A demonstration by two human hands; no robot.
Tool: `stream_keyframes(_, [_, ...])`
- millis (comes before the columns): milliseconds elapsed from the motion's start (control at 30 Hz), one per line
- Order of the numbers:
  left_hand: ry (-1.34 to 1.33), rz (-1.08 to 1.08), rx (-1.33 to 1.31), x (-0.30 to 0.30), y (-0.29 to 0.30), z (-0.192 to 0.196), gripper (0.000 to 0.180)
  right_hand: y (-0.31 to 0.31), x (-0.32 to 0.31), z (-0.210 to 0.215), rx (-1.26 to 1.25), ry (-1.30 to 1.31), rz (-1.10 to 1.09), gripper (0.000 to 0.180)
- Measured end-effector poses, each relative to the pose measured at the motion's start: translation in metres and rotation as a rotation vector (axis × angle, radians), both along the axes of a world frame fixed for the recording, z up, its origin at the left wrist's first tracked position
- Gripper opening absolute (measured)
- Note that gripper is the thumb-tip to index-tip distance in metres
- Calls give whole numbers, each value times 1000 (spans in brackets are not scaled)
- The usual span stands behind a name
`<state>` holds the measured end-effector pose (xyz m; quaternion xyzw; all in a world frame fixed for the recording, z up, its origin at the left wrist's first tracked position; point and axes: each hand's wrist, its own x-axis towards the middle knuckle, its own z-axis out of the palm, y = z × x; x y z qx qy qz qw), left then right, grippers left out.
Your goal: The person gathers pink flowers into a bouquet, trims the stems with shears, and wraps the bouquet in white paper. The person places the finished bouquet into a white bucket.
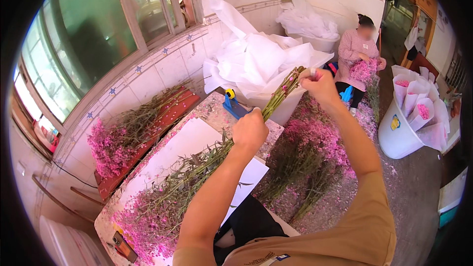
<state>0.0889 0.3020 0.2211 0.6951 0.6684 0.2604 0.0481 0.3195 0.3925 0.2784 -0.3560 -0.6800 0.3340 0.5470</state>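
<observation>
A long bunch of pink flowers [167, 207] lies slanting across the table, its heads at the near left and its green stems toward the far right. My left hand [250, 129] is closed round the stems, which stick out beyond the fist. At the cut stem ends [290, 83], my right hand [318, 86] has its fingers pinched together; what they hold, if anything, is too small to make out. Just beyond my left hand stands a blue tape dispenser [233, 106] with a yellow roll.
White paper [189, 143] lies on the table, and a phone [124, 247] near its edge. Another flower bunch [116, 143] rests on a red board. White wrapping sheets [263, 61] fill a tub. Loose flowers [315, 140] cover the floor; a co-worker [357, 54] sits beyond, near a white bucket [399, 133].
</observation>
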Motion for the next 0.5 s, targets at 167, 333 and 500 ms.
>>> stream_keyframes(167, [6, -45, -41, -3, -6, -3, 11, -29, -1, 1, -374, 46, 38, 20])
stream_keyframes(333, [-44, -191, 47, 19, -23, 18, 13, 98, 152, 40, -253, 655, -1, 32])
stream_keyframes(500, [-26, -137, 7, 12, -17, 12, 14, 66, 68, -6, -193, 327, -60, 20])
